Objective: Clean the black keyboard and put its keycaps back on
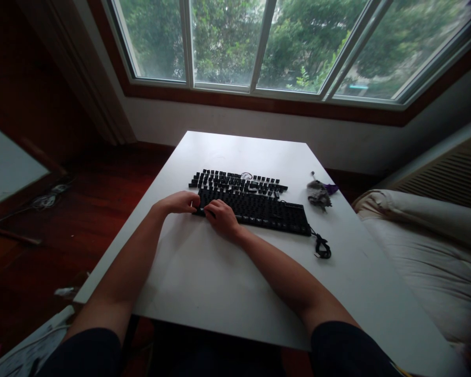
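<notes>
Left arm (129,267) extended, left hand (181,202) bent inward; right arm (286,269) slanting forward, right hand (223,219) just beside, fingers (211,208) curled.

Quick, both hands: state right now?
Left hand: curled at the left end of the keyboard; grip cannot be told.
Right hand: bent over its near edge; grip cannot be told.

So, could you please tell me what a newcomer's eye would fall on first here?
Probably the loose keycaps, spread in rows on the white table just beyond the black keyboard. Next come the person's left grip and right grip, close together at the keyboard's left end. The wide window full of greenery, beyond the table, also draws the eye.
</notes>
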